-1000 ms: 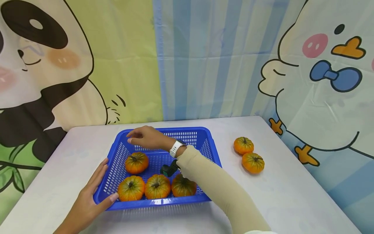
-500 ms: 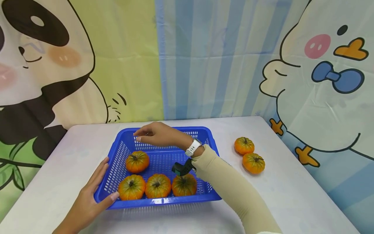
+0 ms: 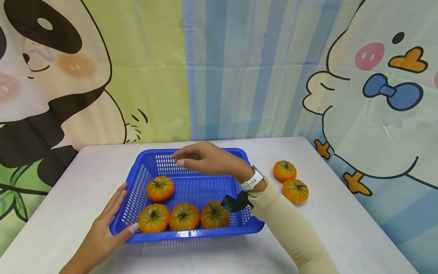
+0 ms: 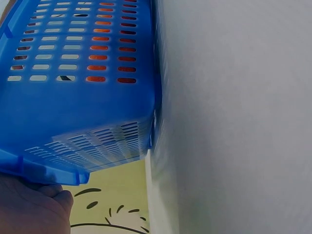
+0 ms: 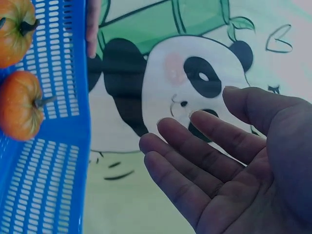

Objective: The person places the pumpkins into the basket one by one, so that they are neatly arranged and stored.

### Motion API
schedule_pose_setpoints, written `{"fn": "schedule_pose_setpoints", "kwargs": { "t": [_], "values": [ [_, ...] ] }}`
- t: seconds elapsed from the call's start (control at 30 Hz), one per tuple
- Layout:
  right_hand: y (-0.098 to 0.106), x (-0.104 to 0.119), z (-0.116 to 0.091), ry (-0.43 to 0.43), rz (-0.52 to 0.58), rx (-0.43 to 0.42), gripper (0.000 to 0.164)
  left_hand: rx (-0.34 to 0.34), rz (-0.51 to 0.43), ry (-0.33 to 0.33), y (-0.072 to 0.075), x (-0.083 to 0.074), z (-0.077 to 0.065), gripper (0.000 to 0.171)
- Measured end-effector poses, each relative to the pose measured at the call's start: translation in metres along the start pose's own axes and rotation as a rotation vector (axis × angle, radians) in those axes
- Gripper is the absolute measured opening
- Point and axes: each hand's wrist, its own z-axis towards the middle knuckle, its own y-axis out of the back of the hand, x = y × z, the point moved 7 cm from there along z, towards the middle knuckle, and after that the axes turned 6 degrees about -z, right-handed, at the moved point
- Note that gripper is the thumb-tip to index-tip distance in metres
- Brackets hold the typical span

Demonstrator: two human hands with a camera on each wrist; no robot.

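A blue plastic basket [image 3: 186, 236] sits on the white table. Inside it, one small orange pumpkin [image 3: 160, 188] lies behind a front row formed by a left pumpkin [image 3: 153, 219], a middle pumpkin [image 3: 184, 217] and a right pumpkin [image 3: 214, 215]. My left hand [image 3: 102, 232] rests against the basket's left side with fairly straight fingers, its thumb at the front left corner of the rim. Over the back of the basket hovers my right hand [image 3: 212, 158], holding nothing. In the right wrist view its fingers [image 5: 180, 156] are loosely extended, beside the basket wall.
Two more pumpkins stand on the table right of the basket: a rear pumpkin [image 3: 284, 170] and a nearer pumpkin [image 3: 295, 191]. A curtain [image 3: 232, 68] with cartoon animals hangs behind the table [image 3: 335, 228]. A white watch [image 3: 252, 179] and a dark device [image 3: 236, 202] are on my right wrist.
My right hand has moved rightward across the back of the basket, still holding nothing. My left hand, the basket and all the pumpkins have stayed in place.
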Motion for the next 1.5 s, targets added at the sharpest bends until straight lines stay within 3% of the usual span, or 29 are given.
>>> {"fn": "schedule_pose_setpoints", "kwargs": {
  "t": [0.33, 0.67, 1.23, 1.5],
  "values": [
    [0.028, -0.015, -0.038, -0.033, 0.019, -0.101, 0.031, 0.005, 0.005, 0.019, -0.002, 0.000, 0.001, 0.091],
    [0.025, -0.030, -0.067, -0.063, 0.018, -0.104, 0.031, -0.007, -0.001, 0.006, -0.001, 0.003, 0.000, 0.089],
    [0.043, -0.055, -0.129, -0.175, -0.030, -0.234, 0.030, -0.019, -0.032, -0.034, 0.001, 0.001, -0.001, 0.089],
    [0.051, -0.076, -0.161, -0.303, -0.038, -0.325, 0.035, -0.013, -0.036, -0.025, 0.000, 0.000, -0.001, 0.089]
  ]
}}
